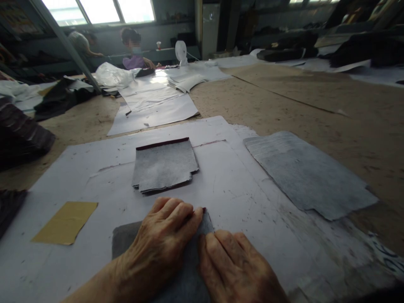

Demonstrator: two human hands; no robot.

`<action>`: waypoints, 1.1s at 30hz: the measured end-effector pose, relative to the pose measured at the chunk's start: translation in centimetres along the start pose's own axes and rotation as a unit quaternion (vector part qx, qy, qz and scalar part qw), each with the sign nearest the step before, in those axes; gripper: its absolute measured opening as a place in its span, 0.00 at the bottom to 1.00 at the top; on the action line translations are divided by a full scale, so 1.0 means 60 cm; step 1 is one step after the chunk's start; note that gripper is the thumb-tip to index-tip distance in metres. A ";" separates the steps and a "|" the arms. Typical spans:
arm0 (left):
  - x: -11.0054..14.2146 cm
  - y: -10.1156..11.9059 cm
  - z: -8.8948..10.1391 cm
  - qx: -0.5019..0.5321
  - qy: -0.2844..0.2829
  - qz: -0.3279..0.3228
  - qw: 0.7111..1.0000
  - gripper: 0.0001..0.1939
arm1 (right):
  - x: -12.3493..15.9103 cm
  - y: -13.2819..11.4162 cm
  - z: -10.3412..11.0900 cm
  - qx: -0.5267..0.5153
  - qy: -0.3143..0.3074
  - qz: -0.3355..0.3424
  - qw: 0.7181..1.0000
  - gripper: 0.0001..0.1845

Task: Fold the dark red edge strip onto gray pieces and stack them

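Note:
A grey fabric piece (126,235) lies under both of my hands at the front of the table, with a bit of dark red at its far edge. My left hand (164,240) bends its fingers over that edge and pinches it near the corner. Lower on the right side of the piece, my right hand (230,265) has its fingers curled and pressed on the edge; the fingertips are partly hidden. Just beyond lies a small stack of grey fabric pieces (164,164) with a dark red folded strip along its far edge.
White paper (246,193) covers the brown table (221,94). A larger stack of grey pieces (309,172) lies at right, a tan card (66,223) at left. Dark fabric (22,132) is piled at the left edge. Two people (135,61) work at the far side.

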State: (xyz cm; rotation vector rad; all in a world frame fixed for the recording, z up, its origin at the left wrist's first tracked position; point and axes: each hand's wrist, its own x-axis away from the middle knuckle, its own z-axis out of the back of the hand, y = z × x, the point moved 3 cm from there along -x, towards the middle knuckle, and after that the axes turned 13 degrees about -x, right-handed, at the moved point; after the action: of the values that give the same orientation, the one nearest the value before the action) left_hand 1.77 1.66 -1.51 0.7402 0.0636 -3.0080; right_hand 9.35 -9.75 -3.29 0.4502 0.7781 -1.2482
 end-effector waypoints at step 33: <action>0.038 -0.036 0.024 -0.025 0.019 -0.036 0.999 0.14 | -0.036 0.050 0.024 -0.078 -0.157 0.012 0.984 0.21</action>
State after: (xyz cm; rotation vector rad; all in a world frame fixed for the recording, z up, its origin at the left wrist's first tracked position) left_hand -1.03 3.68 -1.23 0.8064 0.1702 -3.0468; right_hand 12.36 -8.47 -1.05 0.1284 0.5939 -1.1893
